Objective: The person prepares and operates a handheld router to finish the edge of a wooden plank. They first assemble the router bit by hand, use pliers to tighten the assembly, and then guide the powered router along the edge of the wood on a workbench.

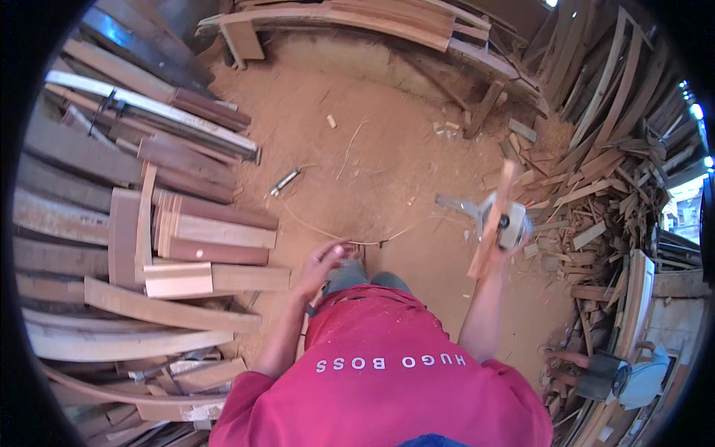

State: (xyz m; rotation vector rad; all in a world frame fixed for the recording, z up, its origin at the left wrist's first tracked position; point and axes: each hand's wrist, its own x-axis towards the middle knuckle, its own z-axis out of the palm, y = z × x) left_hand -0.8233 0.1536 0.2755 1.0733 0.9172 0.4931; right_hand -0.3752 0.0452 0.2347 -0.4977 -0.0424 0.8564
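My right hand (516, 244) is raised on the right side, wrapped round a pale grey tool body (514, 223) that looks like a power tool; its exact kind is unclear. A narrow wooden board (493, 227) stands against its left face, and a grey flat piece (456, 204) juts out leftward. My left hand (326, 261) hangs in front of my body at the left, fingers loosely bent and apart, with nothing visible in it. Just beyond it a thin cord (313, 227) curves over the sawdust-covered floor (387, 156).
Stacked planks (216, 235) line the left. A small metal tool (284, 182) lies on the floor. A long wooden bench (357, 18) spans the far side. Scrap wood (596, 179) is heaped at the right. Another person (618, 372) is at the lower right.
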